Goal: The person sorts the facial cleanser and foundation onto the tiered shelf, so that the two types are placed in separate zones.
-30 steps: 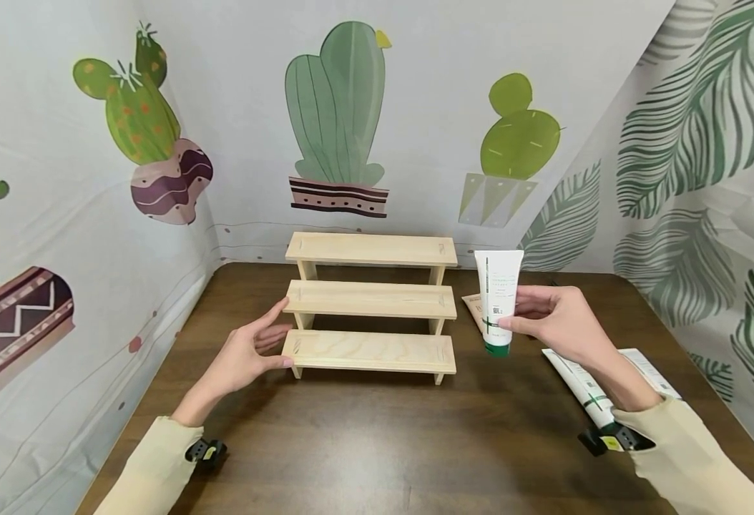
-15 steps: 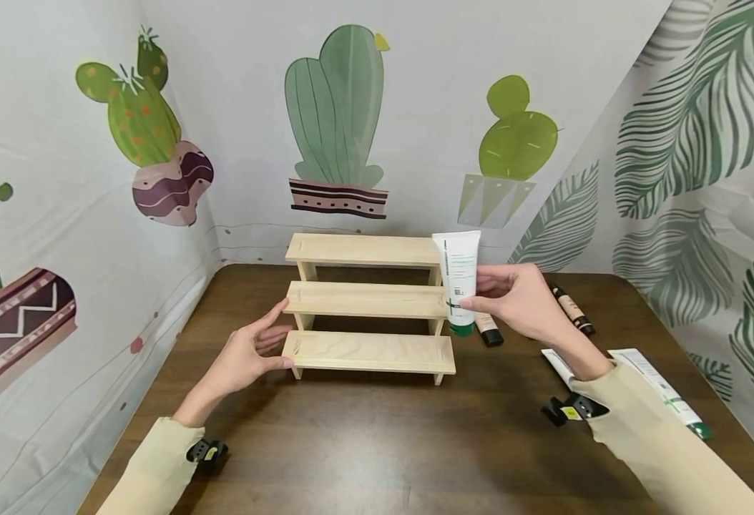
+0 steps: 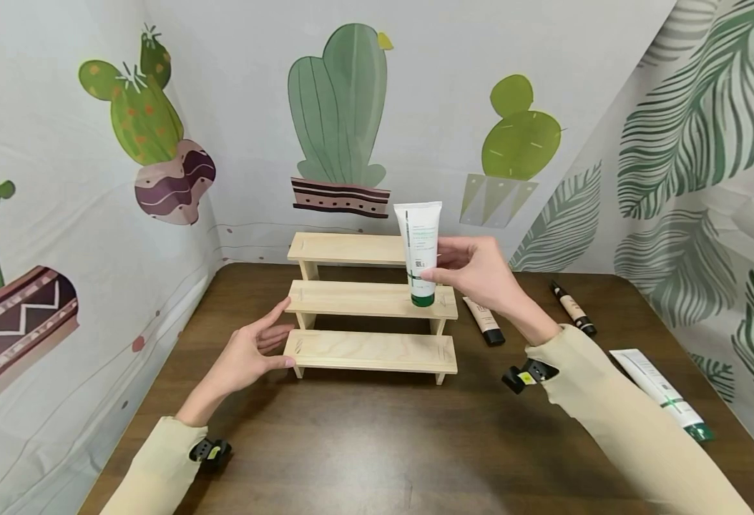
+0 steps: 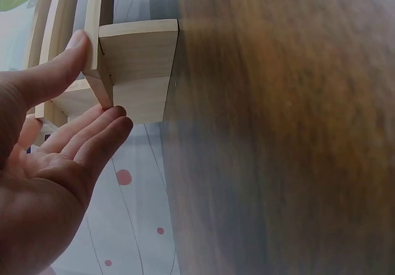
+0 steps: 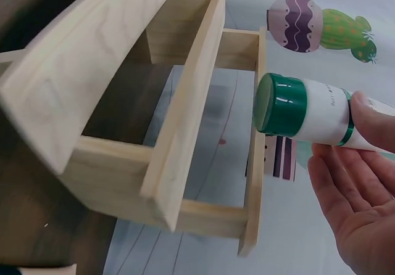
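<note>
A three-step wooden display stand is on the table in the head view. My left hand holds its left end; in the left wrist view the thumb lies against a step board and the fingers touch the board's edge. My right hand pinches a white squeeze tube upright, green cap down, between thumb and fingers. In the head view, the tube overlaps the right part of the top and middle steps. The right wrist view shows its green cap near the top step's edge.
Right of the stand lies a beige tube with a black cap. Farther right are a slim beige-and-black tube and another white tube with a green cap. A cactus-print cloth hangs behind the brown table.
My right hand has carried the white tube leftward and up, from beside the stand to over its right part. The left hand has stayed at the stand's left end.
</note>
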Action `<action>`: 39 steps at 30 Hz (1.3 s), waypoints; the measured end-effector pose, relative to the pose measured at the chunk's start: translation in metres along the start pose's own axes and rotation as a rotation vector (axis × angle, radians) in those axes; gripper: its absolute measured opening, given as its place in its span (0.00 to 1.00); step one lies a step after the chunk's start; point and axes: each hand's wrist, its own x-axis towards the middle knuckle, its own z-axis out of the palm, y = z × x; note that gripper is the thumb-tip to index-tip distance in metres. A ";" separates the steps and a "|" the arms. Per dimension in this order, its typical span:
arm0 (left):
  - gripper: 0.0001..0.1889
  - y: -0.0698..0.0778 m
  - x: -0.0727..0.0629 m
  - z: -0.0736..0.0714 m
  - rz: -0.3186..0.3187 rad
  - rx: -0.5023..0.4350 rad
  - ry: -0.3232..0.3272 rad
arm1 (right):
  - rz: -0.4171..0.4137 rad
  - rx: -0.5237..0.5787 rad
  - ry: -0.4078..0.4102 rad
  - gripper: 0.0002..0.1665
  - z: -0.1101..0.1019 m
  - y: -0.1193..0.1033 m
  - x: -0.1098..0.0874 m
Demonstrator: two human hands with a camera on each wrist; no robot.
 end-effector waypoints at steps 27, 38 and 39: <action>0.59 0.002 -0.001 -0.001 -0.019 0.014 -0.003 | -0.067 0.082 0.052 0.29 0.057 -0.016 0.082; 0.58 0.001 0.001 -0.002 -0.016 0.007 -0.005 | -0.104 0.090 0.087 0.28 0.083 -0.014 0.110; 0.58 0.000 0.001 -0.002 -0.020 0.008 -0.005 | -0.109 0.094 0.082 0.28 0.086 -0.015 0.113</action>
